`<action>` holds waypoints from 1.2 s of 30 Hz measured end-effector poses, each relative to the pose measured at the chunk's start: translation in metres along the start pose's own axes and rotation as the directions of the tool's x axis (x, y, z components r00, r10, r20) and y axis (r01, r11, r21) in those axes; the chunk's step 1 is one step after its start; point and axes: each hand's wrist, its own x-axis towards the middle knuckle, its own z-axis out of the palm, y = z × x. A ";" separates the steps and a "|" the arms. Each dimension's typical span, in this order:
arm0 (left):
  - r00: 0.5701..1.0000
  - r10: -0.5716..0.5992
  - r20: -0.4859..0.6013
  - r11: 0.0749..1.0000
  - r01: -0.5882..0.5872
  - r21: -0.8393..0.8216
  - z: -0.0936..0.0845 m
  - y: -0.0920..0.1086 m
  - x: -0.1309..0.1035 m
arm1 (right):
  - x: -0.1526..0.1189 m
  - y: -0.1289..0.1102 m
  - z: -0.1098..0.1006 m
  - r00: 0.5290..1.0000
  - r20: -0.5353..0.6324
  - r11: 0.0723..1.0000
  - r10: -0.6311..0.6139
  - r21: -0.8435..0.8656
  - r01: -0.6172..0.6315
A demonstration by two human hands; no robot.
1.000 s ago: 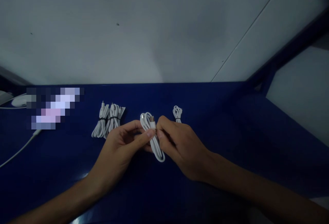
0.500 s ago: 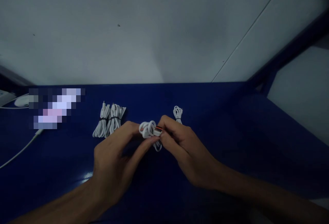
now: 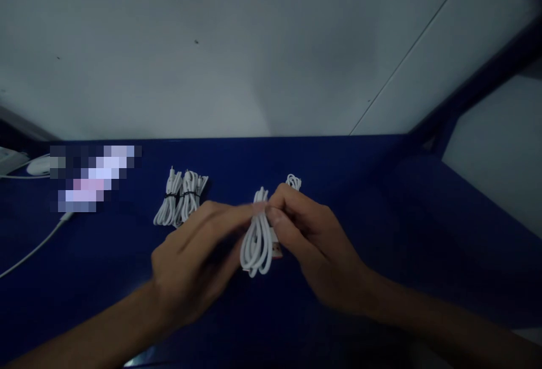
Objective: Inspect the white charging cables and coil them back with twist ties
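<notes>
A looped white cable (image 3: 256,250) hangs between my two hands, its coils fanned downward and a USB plug (image 3: 276,249) showing at its right side. My left hand (image 3: 201,253) grips the upper part of the bundle from the left, fingertips across its front. From the right, my right hand (image 3: 315,245) pinches the same bundle near its top, thumb and forefinger together. Bundled white cables (image 3: 167,211) with black ties lie on the blue table, left of and behind my left hand. Another white cable bundle (image 3: 293,181) is partly hidden behind my right hand.
The blue table (image 3: 237,160) meets a grey-white panel (image 3: 212,75) at the back. At the left, a pixelated bright device (image 3: 99,180) has a white cord (image 3: 36,256) attached, with a white rounded object (image 3: 38,166) beside it. A blue frame bar (image 3: 478,81) slants at the right.
The held cable has turned from end-on to hanging loops down, and its USB plug now points downward. My left fingers have moved across the bundle's front. Both hands remain close together.
</notes>
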 end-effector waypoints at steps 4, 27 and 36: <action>0.885 -0.449 0.124 0.799 0.460 -0.386 -0.003 0.001 0.008 | 0.005 0.005 -0.003 0.925 -0.015 0.859 -0.380 -0.376 0.347; 0.997 0.069 -0.037 0.968 -0.058 0.242 -0.007 0.008 0.002 | -0.002 -0.004 0.003 0.991 -0.051 0.989 0.127 -0.071 -0.130; 0.991 0.134 -0.009 0.960 -0.128 0.249 -0.005 0.008 0.005 | 0.000 -0.002 0.001 0.967 0.008 0.950 0.255 0.186 -0.252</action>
